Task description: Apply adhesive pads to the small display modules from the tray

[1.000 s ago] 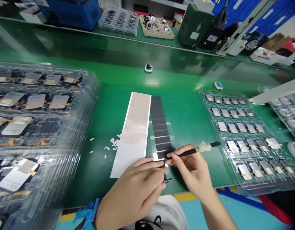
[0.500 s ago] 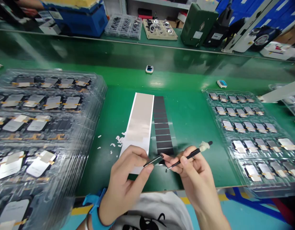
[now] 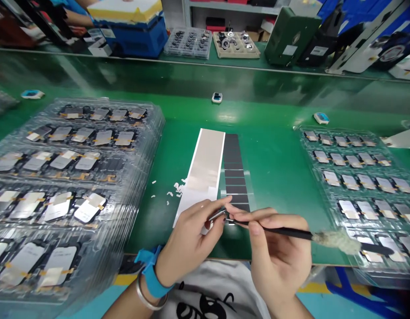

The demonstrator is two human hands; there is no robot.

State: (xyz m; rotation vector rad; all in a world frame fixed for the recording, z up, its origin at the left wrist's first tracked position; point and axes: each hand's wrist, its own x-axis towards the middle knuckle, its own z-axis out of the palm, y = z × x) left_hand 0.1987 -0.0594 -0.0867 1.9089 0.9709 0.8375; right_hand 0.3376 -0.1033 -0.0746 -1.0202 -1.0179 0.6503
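Between the thumb and fingers of my left hand (image 3: pixel 196 232), a small flat display module (image 3: pixel 217 215) is held tilted, seen nearly edge-on. My right hand (image 3: pixel 281 250) grips black tweezers (image 3: pixel 287 231) with a pale wad (image 3: pixel 336 241) wrapped round the rear part. Their tips meet the right end of the module, where my right fingertips also come close; what the tips pinch is too small to tell. Under and beyond both hands lie a white-edged beige sheet (image 3: pixel 206 164) and a clear strip of dark grey stickers (image 3: pixel 235 177).
Stacked clear trays (image 3: pixel 138 177) of display modules stand at left, and another tray (image 3: pixel 337 195) lies at right. Small white scraps (image 3: pixel 180 188) sit beside the sheet. A watch case (image 3: pixel 217 97) rests farther back. Beyond the ledge, a co-worker's arm (image 3: pixel 76 17) shows near a blue box (image 3: pixel 134 37).
My left hand has turned the module up off the bench and tilted it. The tweezers have swung flatter and nearer to me, their tips now at the module. The view has shifted left.
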